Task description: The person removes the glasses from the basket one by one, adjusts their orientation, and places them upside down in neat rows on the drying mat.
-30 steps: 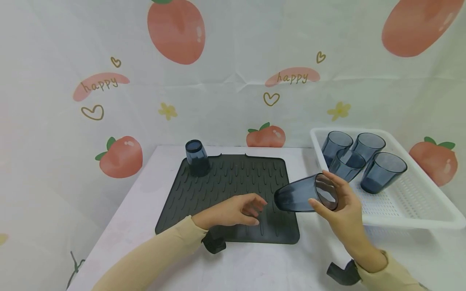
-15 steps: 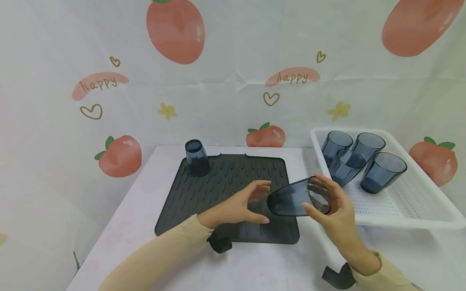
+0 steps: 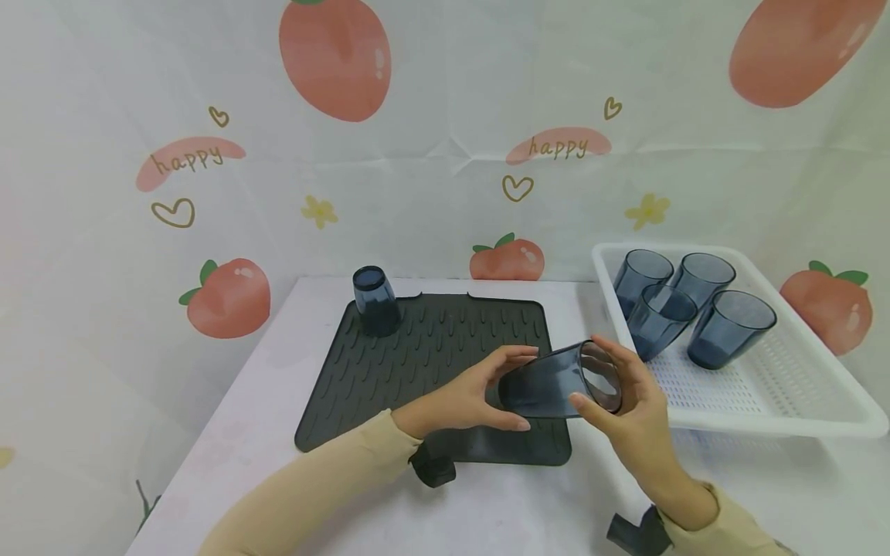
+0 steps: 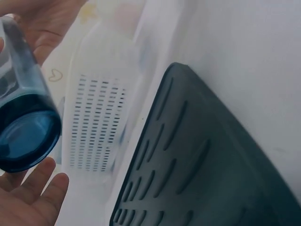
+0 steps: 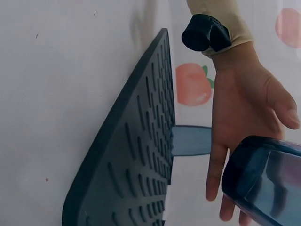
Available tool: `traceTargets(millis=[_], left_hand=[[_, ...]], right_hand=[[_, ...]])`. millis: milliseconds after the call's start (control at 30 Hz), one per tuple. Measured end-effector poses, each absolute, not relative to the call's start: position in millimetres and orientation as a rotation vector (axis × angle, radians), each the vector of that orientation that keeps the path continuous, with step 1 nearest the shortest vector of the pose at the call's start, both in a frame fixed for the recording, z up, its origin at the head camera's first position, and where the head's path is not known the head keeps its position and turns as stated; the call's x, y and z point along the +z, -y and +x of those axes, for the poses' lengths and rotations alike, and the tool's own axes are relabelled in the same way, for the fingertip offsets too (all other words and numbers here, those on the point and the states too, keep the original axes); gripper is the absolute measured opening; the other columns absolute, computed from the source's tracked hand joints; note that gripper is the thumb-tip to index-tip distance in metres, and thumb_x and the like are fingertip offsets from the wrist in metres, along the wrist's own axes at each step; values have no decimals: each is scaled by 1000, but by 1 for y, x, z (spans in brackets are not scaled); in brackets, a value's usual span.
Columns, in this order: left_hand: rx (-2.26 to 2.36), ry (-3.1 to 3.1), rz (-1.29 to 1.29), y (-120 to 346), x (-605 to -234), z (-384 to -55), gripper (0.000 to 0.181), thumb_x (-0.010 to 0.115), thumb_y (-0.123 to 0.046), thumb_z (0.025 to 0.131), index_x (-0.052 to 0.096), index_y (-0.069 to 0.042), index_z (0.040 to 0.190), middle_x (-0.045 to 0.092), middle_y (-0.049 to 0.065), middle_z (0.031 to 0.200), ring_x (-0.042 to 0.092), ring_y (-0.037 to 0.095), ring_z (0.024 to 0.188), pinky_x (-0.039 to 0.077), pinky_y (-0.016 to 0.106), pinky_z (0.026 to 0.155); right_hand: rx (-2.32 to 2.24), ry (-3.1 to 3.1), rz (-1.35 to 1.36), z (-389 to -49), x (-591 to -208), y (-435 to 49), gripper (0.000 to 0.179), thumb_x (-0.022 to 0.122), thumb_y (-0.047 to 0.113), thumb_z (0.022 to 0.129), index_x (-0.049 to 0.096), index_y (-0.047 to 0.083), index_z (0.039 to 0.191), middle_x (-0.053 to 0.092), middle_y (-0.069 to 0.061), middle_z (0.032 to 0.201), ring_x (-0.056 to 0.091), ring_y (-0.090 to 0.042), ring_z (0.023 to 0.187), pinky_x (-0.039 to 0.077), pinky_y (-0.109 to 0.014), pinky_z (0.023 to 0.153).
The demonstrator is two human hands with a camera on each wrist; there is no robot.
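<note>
A blue-tinted drinking glass (image 3: 542, 386) is held on its side above the right part of the dark drying mat (image 3: 438, 355). My right hand (image 3: 643, 425) grips it near the rim, thumb on the near side and fingers over the top. Around the thick base, my left hand (image 3: 476, 394) is spread with thumb and fingers apart. In the left wrist view the left fingers (image 4: 40, 193) lie close beside the base; contact is hard to tell. The right wrist view shows the left hand (image 5: 244, 108) with fairly straight fingers behind the glass (image 5: 270, 181).
Another blue glass (image 3: 376, 303) stands upside down at the mat's back left corner. To the right, a white perforated basket (image 3: 799, 371) holds several similar glasses (image 3: 733, 328). A printed cloth (image 3: 431, 201) hangs behind the white table (image 3: 528, 510).
My right hand has carried the glass left and slightly down, away from the basket and over the mat. My left hand has moved right and spread around the base.
</note>
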State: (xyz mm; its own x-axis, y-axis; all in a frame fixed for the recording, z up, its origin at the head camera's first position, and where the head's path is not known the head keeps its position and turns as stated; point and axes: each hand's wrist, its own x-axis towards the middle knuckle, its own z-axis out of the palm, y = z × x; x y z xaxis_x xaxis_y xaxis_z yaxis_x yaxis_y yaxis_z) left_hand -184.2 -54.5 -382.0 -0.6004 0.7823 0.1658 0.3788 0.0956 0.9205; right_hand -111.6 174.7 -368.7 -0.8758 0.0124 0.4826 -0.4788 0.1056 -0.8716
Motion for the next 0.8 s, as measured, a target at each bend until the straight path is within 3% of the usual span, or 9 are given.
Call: traceTargets(millis=[167,300,800], left_hand=[[1546,-1962,1133,51,-385,-182,84,73,-4,83,26,-16,150,39,3,145,42,10,127,42,27,104],[1570,-1943,1104,50,-382,-178,82,73,-2,83,28,-19,149,41,5,141,43,11,121,46,26,98],[1669,-1948,1093,52,-384,-177,74,74,3,80,40,-15,143,47,11,132,49,10,112,52,28,92]], right_hand=[[1906,1940,518,-111,-368,-173,74,65,-24,75,41,-1,142,55,0,131,57,-6,117,52,-15,85],[1945,1902,527,-110,-368,-171,74,64,-26,74,42,-3,141,55,-3,130,58,-8,116,53,-17,85],[1943,1884,575,-114,-369,-171,73,63,-25,74,42,-2,141,56,-4,130,59,-10,115,54,-18,82]])
